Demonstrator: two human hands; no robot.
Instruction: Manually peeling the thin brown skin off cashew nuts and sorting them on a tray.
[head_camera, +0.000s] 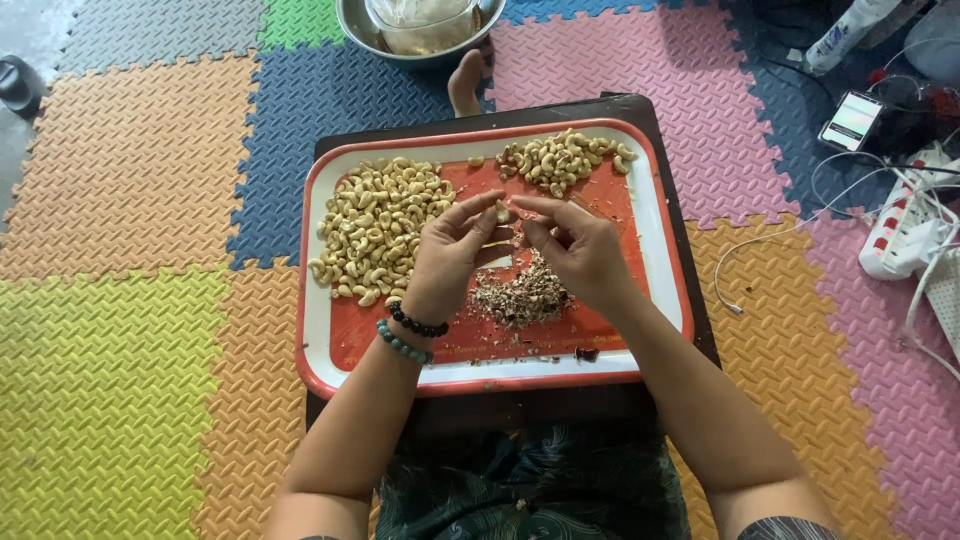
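From the head camera I look straight down at a red tray with a white rim (318, 345) that rests on a dark low surface (690, 290) set on a floor of coloured foam mats (120, 370).

My left hand (447, 255) and right hand (580, 250) meet over the middle of the tray. The left grip is narrow: thumb and forefinger pinch a single pale cashew nut (502, 211), and the right fingertips (527, 206) close in on the same nut from the other side, touching or just beside it; I cannot tell which. Two bead bracelets (410, 332), one dark and one teal, sit on the left wrist.

Just below the hands lies a heap of brown skin peelings (522, 295). A large pile of cashews (378, 228) fills the left part of the tray, touching the left hand's edge. A smaller pile of cashews (560, 160) lies at the far right corner, well apart from the peelings.

Beyond the tray stands a metal bowl (352, 25) with a clear plastic bag in it. To the right on the mats lie a phone (852, 120), a white power strip (900, 235) and white cables (770, 235).
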